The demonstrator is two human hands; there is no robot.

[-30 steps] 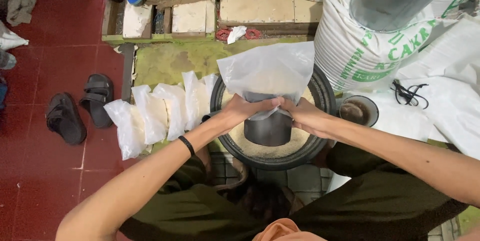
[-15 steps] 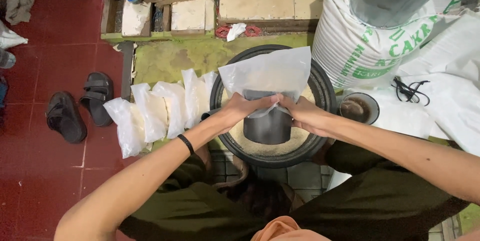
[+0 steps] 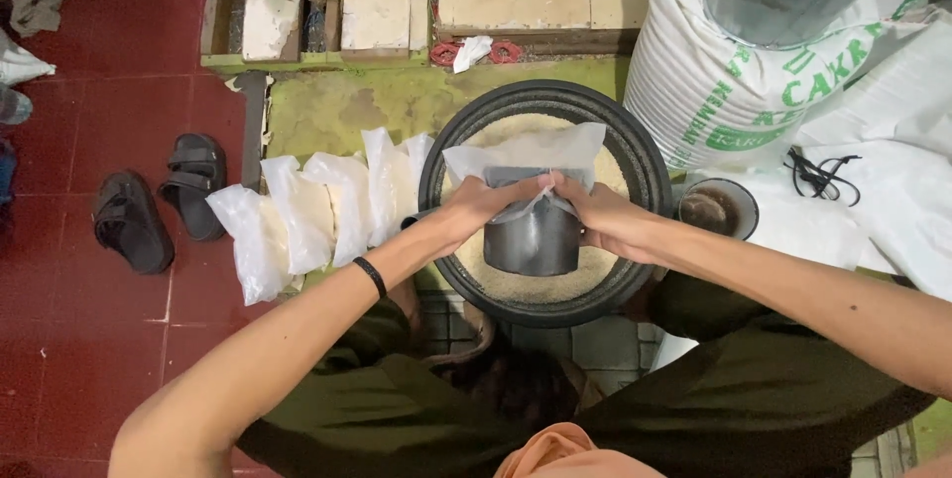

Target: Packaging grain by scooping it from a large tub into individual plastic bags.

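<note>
A clear plastic bag (image 3: 526, 156) is pulled over the mouth of a dark metal can (image 3: 533, 238). Both my hands grip the bag around the can's rim: my left hand (image 3: 484, 207) on its left side, my right hand (image 3: 601, 217) on its right. The can is held just above a round black basin (image 3: 448, 151) filled with pale rice. A black band sits on my left wrist.
Several filled plastic bags of rice (image 3: 315, 208) lie in a row left of the basin. Large white sacks (image 3: 734, 71) stand at the right, beside a small dark bowl (image 3: 718, 208) and a black cord (image 3: 818, 176). Black sandals (image 3: 159, 202) rest on the red tiles.
The bag and can have come down lower over the basin, and the bag's loose upper part has sunk and flattened. My hands stay at the can's rim.
</note>
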